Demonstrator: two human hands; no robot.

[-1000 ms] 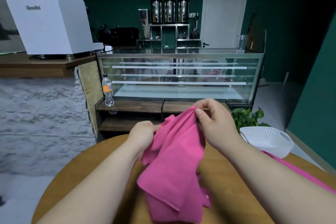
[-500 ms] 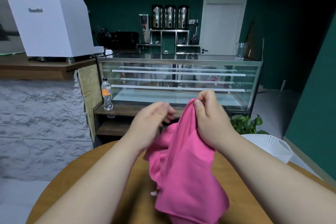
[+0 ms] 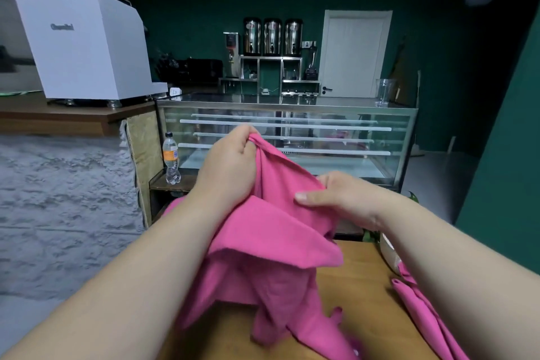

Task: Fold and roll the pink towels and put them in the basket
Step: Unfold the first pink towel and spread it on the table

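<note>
**Head view.** A soft pink cloth towel (image 3: pixel 271 242) was held up over the round wooden table (image 3: pixel 359 272). It was crumpled, and its lower folds hung toward 6 o'clock, down to the table surface.

- **Left hand:** The left hand (image 3: pixel 230 166) had its grip closed on the towel's upper edge, at 12 o'clock of the cloth, with the fingers curled and fabric bunched inside them.
- **Right hand:** The right hand (image 3: pixel 342 199) was at 2 o'clock of the cloth. Its grip pinched the same edge, thumb laid across the front and fingers behind.
- **Other items:** A second pink towel (image 3: pixel 420 310) lay on the table at 4 o'clock, partly under the right forearm. A pale sliver at 3 o'clock appeared to be the white plastic basket (image 3: pixel 390 251), though the forearm hid most of it.

**Assessment.** No fold had yet been formed, and the step in hand appeared to be finding the hem and opening the cloth out. The towel was judged light, limp and unable to keep a shape, but neither fragile nor slippery. It would be best taken at two adjacent corners, drawn taut between the hands, and laid flat on the table before folding.
</note>
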